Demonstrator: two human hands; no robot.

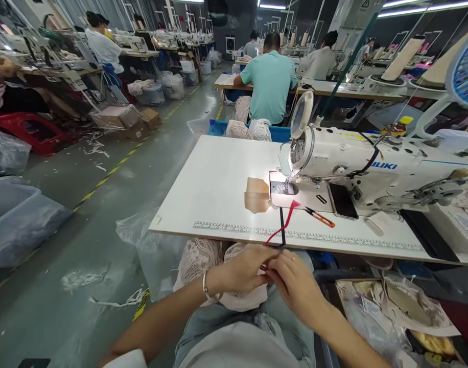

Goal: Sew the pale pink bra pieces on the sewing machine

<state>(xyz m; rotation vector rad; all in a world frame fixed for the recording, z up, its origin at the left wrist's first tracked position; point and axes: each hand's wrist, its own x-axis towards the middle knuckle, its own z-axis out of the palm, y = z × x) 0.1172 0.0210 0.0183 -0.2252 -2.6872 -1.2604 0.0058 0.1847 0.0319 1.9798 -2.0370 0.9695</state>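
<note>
Above my lap, my left hand [244,270] and my right hand [297,286] meet with their fingers pinched together. A thin red cord [283,228] runs up from between them over the table's front edge, and its frayed end lies on the tabletop. A bit of red also shows between my fingertips. Beige lace pieces [201,258] lie over my lap, partly beneath my left hand. Beyond my hands stands a white sewing machine [333,153] with its needle area lit. Orange-handled snips [320,217] rest near the cord's end.
The white table [203,184] has a printed ruler along its front edge and a brown patch [257,195] left of the needle plate. A phone [343,200] lies by the machine. A carton of fabric pieces [395,306] stands low right. A person in teal [271,76] sits ahead.
</note>
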